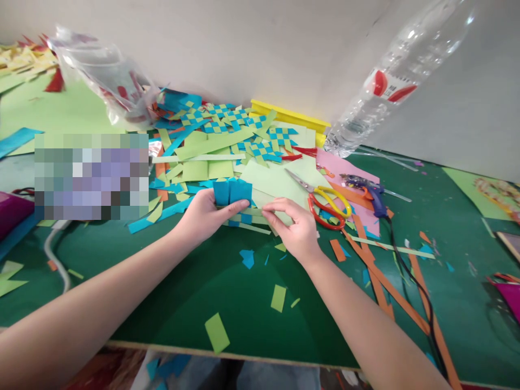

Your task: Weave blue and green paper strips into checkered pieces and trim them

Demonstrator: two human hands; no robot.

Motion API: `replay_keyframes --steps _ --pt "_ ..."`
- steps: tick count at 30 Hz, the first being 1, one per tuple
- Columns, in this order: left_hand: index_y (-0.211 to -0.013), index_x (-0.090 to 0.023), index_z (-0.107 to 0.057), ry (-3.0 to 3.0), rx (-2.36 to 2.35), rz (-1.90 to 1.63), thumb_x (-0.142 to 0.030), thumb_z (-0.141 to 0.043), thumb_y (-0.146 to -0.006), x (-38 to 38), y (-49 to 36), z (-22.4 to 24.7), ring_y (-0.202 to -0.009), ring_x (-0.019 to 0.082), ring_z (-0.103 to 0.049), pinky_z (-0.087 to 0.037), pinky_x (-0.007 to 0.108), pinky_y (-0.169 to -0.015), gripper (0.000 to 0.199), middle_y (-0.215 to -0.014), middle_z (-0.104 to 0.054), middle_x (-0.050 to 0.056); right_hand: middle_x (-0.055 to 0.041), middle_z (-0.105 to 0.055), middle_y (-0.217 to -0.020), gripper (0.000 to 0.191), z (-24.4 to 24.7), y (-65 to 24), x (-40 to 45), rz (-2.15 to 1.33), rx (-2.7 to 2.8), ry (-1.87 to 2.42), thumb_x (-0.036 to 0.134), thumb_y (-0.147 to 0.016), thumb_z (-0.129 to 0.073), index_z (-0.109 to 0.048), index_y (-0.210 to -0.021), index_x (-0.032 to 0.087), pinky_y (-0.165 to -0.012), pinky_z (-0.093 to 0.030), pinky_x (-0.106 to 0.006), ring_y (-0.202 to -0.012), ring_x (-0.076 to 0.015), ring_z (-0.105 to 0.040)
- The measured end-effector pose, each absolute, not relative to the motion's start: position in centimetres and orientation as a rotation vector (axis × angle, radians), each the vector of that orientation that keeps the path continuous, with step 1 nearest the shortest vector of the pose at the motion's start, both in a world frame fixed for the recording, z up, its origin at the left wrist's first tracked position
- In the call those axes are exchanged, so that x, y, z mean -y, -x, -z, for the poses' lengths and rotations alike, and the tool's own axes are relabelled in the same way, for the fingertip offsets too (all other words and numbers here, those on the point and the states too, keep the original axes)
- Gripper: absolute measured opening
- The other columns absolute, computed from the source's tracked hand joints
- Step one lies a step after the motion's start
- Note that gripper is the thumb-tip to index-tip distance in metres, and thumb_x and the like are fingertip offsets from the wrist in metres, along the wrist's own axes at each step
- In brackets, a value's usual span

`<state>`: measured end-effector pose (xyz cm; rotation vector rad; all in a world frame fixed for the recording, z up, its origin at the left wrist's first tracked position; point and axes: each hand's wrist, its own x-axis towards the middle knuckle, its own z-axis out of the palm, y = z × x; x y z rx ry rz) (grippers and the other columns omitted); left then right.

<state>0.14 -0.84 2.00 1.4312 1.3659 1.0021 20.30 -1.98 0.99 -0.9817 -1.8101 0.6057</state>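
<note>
Currently the left hand (198, 215) has its grip clamped on a folded blue paper piece (241, 190), thumb laid across the lower edge, just above the middle of the near half of the green table (162, 303). At four o'clock from that piece, the right hand (298, 228) has the thumb and forefinger of its grip brought together in a pinch beside pale green strips; whether anything is caught between the fingertips, I cannot tell.

Scissors with red and yellow handles (330, 207) lie at two o'clock from the right hand, their blades pointing toward ten. Near them, at about three o'clock, a hot glue gun (376, 201) rests with its black cord (394, 242) trailing toward five. Orange paper strips (406, 305) stretch out at four o'clock from the right hand.

Blue-and-green checkered weaves (260, 149) are heaped at one o'clock from the blue piece. A clear plastic bottle (390, 86) leans at one o'clock from the right hand, and a bagged plastic cup (101, 70) is at eleven o'clock from the left. A pale green paper rectangle (217, 332) lies at six o'clock, close to the table's near edge.
</note>
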Motion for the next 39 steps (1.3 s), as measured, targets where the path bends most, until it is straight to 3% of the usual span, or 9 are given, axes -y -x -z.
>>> replay_keyframes --steps 8,14,19,23,28,33,39 --pt "-0.080 -0.018 -0.072 -1.421 -1.423 -1.019 -0.054 -0.073 -0.070 0.8 -0.1 -1.9 -0.071 0.021 -0.066 -0.055 0.030 -0.062 0.037 -0.076 -0.071 0.004 -0.0010 -0.071 -0.090 0.008 -1.1 -20.4 2.1 -0.653 1.792 1.009 0.025 -0.087 -0.061 -0.066 -0.093 0.024 -0.084 -0.052 -0.031 -0.085 -0.0135 -0.065" --pt "-0.087 -0.017 -0.071 -1.345 -1.388 -1.116 -0.051 -0.073 -0.071 0.7 0.0 -1.7 -0.083 0.023 -0.067 -0.055 0.029 -0.069 0.038 -0.088 -0.073 0.005 -0.0040 -0.070 -0.109 0.048 -1.1 -20.3 2.2 -0.844 1.780 1.124 0.042 -0.071 -0.076 -0.059 -0.112 0.025 -0.090 -0.052 -0.036 -0.100 -0.0194 -0.065" --pt "-0.087 -0.017 -0.070 -1.255 -1.354 -1.154 -0.051 -0.075 -0.070 0.8 -0.3 -2.0 -0.083 0.022 -0.068 -0.057 0.030 -0.070 0.038 -0.090 -0.074 0.004 -0.0017 -0.069 -0.082 0.023 -0.6 -20.3 1.9 -0.786 1.871 1.221 0.043 -0.076 -0.070 -0.065 -0.085 0.022 -0.077 -0.051 -0.032 -0.082 -0.0184 -0.064" --pt "-0.090 -0.018 -0.071 -1.236 -1.391 -1.160 -0.053 -0.075 -0.069 0.8 -0.3 -2.0 -0.085 0.024 -0.068 -0.057 0.031 -0.070 0.041 -0.091 -0.075 0.005 0.0017 -0.059 -0.066 0.025 -0.4 -20.3 1.8 -0.730 1.898 1.224 0.043 -0.081 -0.065 -0.060 -0.069 0.022 -0.067 -0.047 -0.028 -0.067 -0.0142 -0.058" --pt "-0.094 -0.016 -0.070 -1.218 -1.337 -1.197 -0.052 -0.074 -0.070 0.8 -0.3 -1.9 -0.088 0.026 -0.068 -0.058 0.034 -0.074 0.044 -0.095 -0.074 0.007 0.0008 -0.062 -0.073 0.024 -0.2 -20.4 1.7 -0.714 1.837 1.189 0.043 -0.081 -0.066 -0.059 -0.070 0.023 -0.073 -0.049 -0.029 -0.078 -0.0164 -0.061" --pt "-0.107 -0.021 -0.063 -1.164 -0.999 -1.216 -0.040 -0.080 -0.067 0.5 -0.6 -2.2 -0.098 0.024 -0.068 -0.057 0.036 -0.085 0.048 -0.109 -0.072 0.006 -0.0025 -0.066 -0.082 0.022 -0.2 -20.6 1.6 -0.668 1.742 1.198 0.044 -0.083 -0.064 -0.063 -0.078 0.023 -0.078 -0.051 -0.033 -0.081 -0.0180 -0.063" --pt "-0.096 -0.018 -0.070 -1.288 -1.197 -0.976 -0.040 -0.085 -0.058 0.7 -0.4 -2.1 -0.099 0.028 -0.068 -0.055 0.040 -0.090 0.046 -0.104 -0.074 0.007 -0.0007 -0.063 -0.075 0.016 -0.4 -20.6 1.7 -0.599 1.752 1.133 0.038 -0.085 -0.063 -0.064 -0.078 0.024 -0.078 -0.053 -0.033 -0.080 -0.0171 -0.062"
